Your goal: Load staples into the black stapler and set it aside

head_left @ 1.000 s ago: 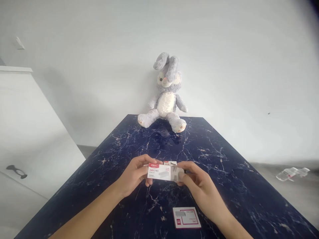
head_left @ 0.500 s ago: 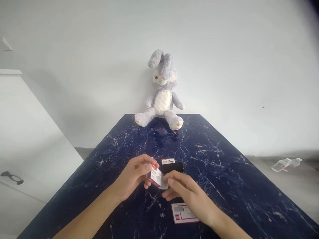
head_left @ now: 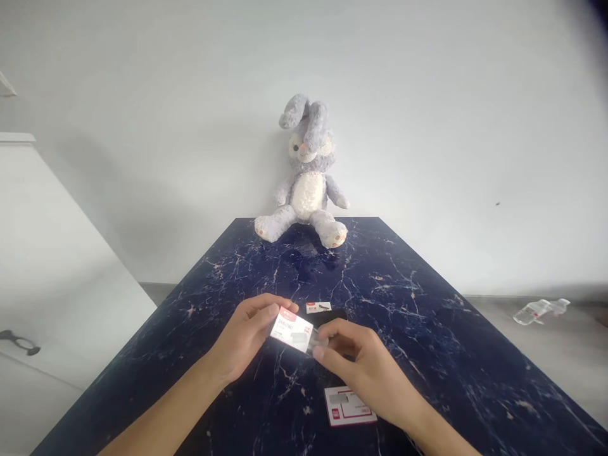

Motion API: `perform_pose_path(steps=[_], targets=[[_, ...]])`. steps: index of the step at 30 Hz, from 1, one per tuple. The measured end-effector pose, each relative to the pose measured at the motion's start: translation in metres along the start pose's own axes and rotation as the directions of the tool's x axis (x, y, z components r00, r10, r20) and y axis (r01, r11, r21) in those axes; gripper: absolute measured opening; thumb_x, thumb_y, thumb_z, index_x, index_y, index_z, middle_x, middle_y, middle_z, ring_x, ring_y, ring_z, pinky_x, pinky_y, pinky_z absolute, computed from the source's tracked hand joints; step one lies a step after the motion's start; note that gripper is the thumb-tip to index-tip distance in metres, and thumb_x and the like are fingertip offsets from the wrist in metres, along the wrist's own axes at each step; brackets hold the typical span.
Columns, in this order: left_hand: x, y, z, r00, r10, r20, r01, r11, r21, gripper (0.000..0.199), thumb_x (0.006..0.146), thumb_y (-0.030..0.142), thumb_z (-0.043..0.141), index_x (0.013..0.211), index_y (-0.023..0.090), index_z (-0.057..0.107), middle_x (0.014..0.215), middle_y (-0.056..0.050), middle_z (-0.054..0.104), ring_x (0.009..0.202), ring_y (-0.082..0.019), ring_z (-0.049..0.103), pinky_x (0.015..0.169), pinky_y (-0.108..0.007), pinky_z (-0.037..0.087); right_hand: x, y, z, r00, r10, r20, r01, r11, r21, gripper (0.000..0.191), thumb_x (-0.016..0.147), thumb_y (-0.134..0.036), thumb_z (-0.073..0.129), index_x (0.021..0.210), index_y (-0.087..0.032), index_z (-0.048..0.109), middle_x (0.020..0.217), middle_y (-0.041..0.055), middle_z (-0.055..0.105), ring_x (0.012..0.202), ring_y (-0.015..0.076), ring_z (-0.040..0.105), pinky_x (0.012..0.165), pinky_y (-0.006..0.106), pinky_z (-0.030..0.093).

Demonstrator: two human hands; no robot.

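My left hand (head_left: pixel 251 332) grips the left end of a small white-and-red staple box (head_left: pixel 291 329), thumb on top and fingers behind. The box is tilted, its printed face with a grey picture turned up towards me. At its right end, my right hand (head_left: pixel 349 348) pinches a greyish piece; whether this is an end flap or a strip of staples I cannot tell. Behind my right hand lies a black object (head_left: pixel 338 315), mostly hidden. Nearer to me, a flat white box with a magenta border (head_left: pixel 350 415) rests on the table.
Beyond the black object lies another small white box with a red corner (head_left: pixel 317 307). A grey plush rabbit (head_left: pixel 308 190) sits at the far end of the dark blue marbled table (head_left: pixel 213 405). White cabinet (head_left: pixel 57 253) on the left; clear plastic bottle (head_left: pixel 534 311) on the floor at right.
My left hand has turned the staple box so its broad printed face shows more fully. My right hand's fingers have closed in at the box's right end.
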State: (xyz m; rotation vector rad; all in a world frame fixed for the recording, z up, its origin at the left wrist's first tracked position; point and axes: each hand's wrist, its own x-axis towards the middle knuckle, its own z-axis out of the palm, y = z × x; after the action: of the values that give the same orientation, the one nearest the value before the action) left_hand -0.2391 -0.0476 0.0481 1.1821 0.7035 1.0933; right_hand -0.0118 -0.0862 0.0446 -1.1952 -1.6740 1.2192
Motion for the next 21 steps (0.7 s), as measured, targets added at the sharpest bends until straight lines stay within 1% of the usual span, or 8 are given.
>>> perform_pose_path(steps=[2, 4, 5, 9, 13, 15, 17, 21], targets=[[0.001, -0.001, 0.001, 0.998, -0.002, -0.058, 0.003, 1.000, 0.014, 0.017, 0.091, 0.032, 0.066, 0.097, 0.020, 0.076, 0.102, -0.008, 0.072, 0.085, -0.017, 0.065, 0.072, -0.025, 0.053, 0.001, 0.000, 0.000, 0.999, -0.038, -0.025, 0.038, 0.999, -0.004, 0.020, 0.086, -0.042, 0.067, 0.097, -0.025, 0.070, 0.091, 0.0003, 0.069, 0.074, 0.0150, 0.061, 0.070, 0.028, 0.049], [0.001, -0.003, 0.002, 0.997, -0.008, -0.072, 0.009, 1.000, 0.009, 0.019, 0.090, 0.034, 0.066, 0.098, 0.019, 0.076, 0.104, -0.008, 0.072, 0.084, -0.019, 0.066, 0.069, -0.026, 0.055, 0.003, 0.000, -0.001, 0.997, -0.066, -0.043, 0.065, 0.998, -0.010, 0.018, 0.084, -0.040, 0.068, 0.096, -0.026, 0.071, 0.100, 0.0008, 0.068, 0.077, 0.0153, 0.061, 0.071, 0.028, 0.050], [0.001, -0.004, 0.002, 0.998, -0.016, -0.062, 0.016, 1.000, 0.004, 0.020, 0.090, 0.035, 0.066, 0.099, 0.019, 0.075, 0.104, -0.009, 0.072, 0.083, -0.019, 0.067, 0.066, -0.026, 0.055, 0.003, 0.000, -0.001, 0.997, -0.067, -0.050, 0.066, 0.998, -0.024, 0.017, 0.084, -0.039, 0.069, 0.094, -0.026, 0.071, 0.099, 0.0007, 0.068, 0.076, 0.0152, 0.061, 0.070, 0.028, 0.049], [0.003, -0.009, 0.002, 0.999, -0.038, -0.017, 0.038, 0.999, -0.019, 0.021, 0.089, 0.034, 0.067, 0.099, 0.017, 0.075, 0.104, -0.010, 0.072, 0.079, -0.019, 0.068, 0.059, -0.027, 0.059, 0.003, 0.002, -0.001, 0.998, -0.040, -0.046, 0.036, 0.996, -0.085, 0.015, 0.088, -0.039, 0.063, 0.090, -0.024, 0.064, 0.080, -0.0018, 0.064, 0.069, 0.0135, 0.054, 0.065, 0.026, 0.044], [0.003, -0.007, 0.001, 0.998, -0.054, -0.036, 0.053, 0.998, -0.038, 0.022, 0.089, 0.033, 0.067, 0.100, 0.016, 0.074, 0.106, -0.010, 0.072, 0.078, -0.017, 0.068, 0.059, -0.026, 0.060, 0.001, 0.003, -0.002, 0.999, -0.025, -0.032, 0.022, 0.998, -0.067, 0.025, 0.096, -0.045, 0.051, 0.088, -0.023, 0.058, 0.077, -0.0016, 0.061, 0.068, 0.0135, 0.051, 0.059, 0.025, 0.039], [0.003, -0.004, 0.000, 0.997, -0.053, -0.057, 0.049, 0.997, -0.065, 0.022, 0.090, 0.034, 0.067, 0.100, 0.015, 0.075, 0.106, -0.010, 0.072, 0.075, -0.015, 0.067, 0.059, -0.024, 0.060, 0.001, 0.003, -0.003, 0.999, -0.014, -0.049, 0.013, 1.000, -0.019, 0.027, 0.098, -0.047, 0.047, 0.088, -0.023, 0.056, 0.079, -0.0003, 0.063, 0.071, 0.0147, 0.055, 0.061, 0.025, 0.041], [0.004, -0.002, -0.001, 0.996, -0.041, -0.084, 0.032, 0.994, -0.105, 0.021, 0.091, 0.033, 0.066, 0.100, 0.016, 0.075, 0.107, -0.008, 0.071, 0.075, -0.014, 0.067, 0.059, -0.021, 0.060, 0.001, 0.004, -0.006, 0.997, -0.010, -0.080, 0.015, 0.998, 0.064, 0.027, 0.098, -0.048, 0.047, 0.090, -0.023, 0.055, 0.082, 0.0012, 0.066, 0.076, 0.0163, 0.059, 0.068, 0.027, 0.045], [0.007, 0.000, -0.005, 0.992, -0.023, -0.121, -0.003, 0.978, -0.209, 0.018, 0.091, 0.030, 0.066, 0.102, 0.018, 0.075, 0.108, -0.006, 0.071, 0.080, -0.012, 0.067, 0.059, -0.017, 0.060, 0.004, 0.004, -0.015, 0.987, 0.023, -0.159, 0.028, 0.949, 0.314, 0.026, 0.096, -0.047, 0.052, 0.091, -0.022, 0.054, 0.081, 0.0017, 0.064, 0.077, 0.0168, 0.061, 0.075, 0.030, 0.049]])
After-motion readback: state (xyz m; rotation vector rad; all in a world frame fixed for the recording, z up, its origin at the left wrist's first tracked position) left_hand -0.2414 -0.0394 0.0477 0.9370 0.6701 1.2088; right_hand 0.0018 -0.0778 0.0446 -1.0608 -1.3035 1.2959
